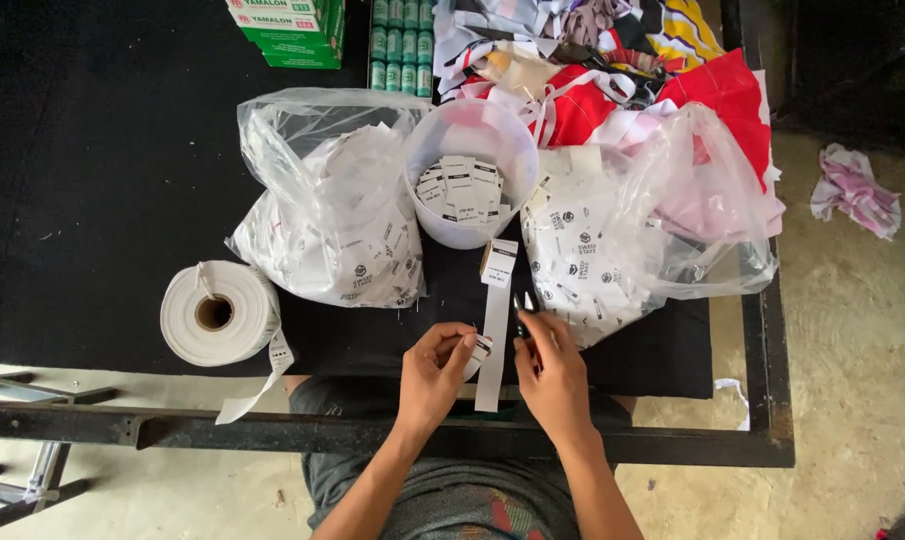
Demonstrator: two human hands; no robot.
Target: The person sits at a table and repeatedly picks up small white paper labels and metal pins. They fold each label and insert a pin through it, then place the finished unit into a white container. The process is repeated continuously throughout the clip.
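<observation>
Both forearms are extended forward from the near table edge. Left hand (435, 372) is curled, thumb and fingers pinched together. Right hand (553, 375) is held close beside it, fingers bent, tips closed in a grip.

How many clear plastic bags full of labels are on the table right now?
2. One clear bag sits left of the white tub; the other bag sits right of it, beside the fabric pile. More could be hidden under the fabric.

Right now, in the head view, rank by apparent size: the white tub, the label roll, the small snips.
1. White tub and label roll: they look alike, unranked.
2. Snips in the right hand, smallest.
</observation>
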